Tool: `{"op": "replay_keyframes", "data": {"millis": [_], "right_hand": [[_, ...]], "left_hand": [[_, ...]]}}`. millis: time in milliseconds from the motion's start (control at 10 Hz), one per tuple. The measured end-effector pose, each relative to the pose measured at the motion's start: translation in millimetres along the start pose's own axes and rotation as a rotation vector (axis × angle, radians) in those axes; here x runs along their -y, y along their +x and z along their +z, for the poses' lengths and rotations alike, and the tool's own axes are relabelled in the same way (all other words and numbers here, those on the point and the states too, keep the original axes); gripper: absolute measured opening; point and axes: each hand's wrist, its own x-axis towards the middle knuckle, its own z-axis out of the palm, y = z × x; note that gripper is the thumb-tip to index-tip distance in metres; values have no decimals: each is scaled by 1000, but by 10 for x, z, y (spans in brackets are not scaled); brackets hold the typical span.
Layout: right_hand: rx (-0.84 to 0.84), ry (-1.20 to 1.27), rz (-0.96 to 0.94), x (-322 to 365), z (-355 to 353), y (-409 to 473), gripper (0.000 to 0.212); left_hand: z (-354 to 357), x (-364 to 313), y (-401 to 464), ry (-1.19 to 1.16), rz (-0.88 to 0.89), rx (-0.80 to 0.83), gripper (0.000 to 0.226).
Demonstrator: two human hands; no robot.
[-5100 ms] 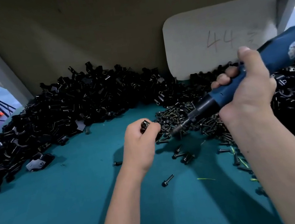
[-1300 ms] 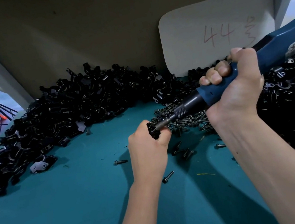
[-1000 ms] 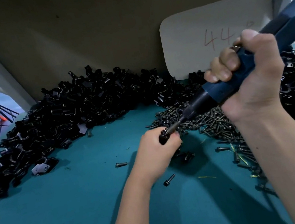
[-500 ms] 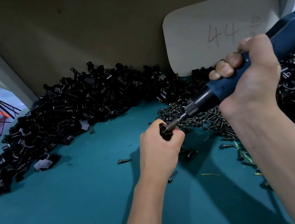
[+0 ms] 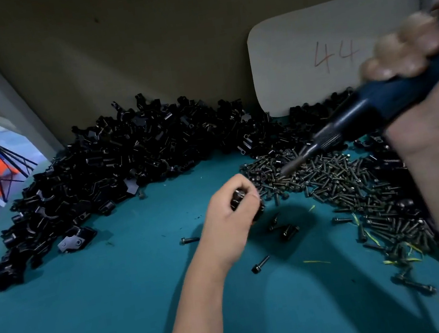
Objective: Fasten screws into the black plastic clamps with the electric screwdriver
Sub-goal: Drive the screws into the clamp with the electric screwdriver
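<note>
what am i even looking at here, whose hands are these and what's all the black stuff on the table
There is no machine here. A person wears a camera on the head, so this single view looks forward and down at their own two bare hands.

The left hand is curled around a small black plastic clamp, held just above the teal table. The right hand, blurred because it is moving, grips a blue electric screwdriver. Its metal tip points down and left over the screws and is clear of the clamp.

The big black heap along the back is a pile of clamps. To the right of the left hand lies a pile of small dark screws, with a few loose ones scattered nearer the camera. Behind it a pale card marked 44 leans against the brown wall.
</note>
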Motion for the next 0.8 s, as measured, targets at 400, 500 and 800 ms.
{"op": "replay_keyframes", "data": {"millis": [400,500,800], "right_hand": [[-31,-21,121,-726,365,-1554,24],[-69,-21,129,-709,321,-1458,24],[-59,-22,145,-810,299,-1520,23]], "left_hand": [[-23,-38,9,-156,-148,-32,14],[-22,-36,9,-74,-103,-32,17],[-27,-16,4,95,-61,-35,13]]}}
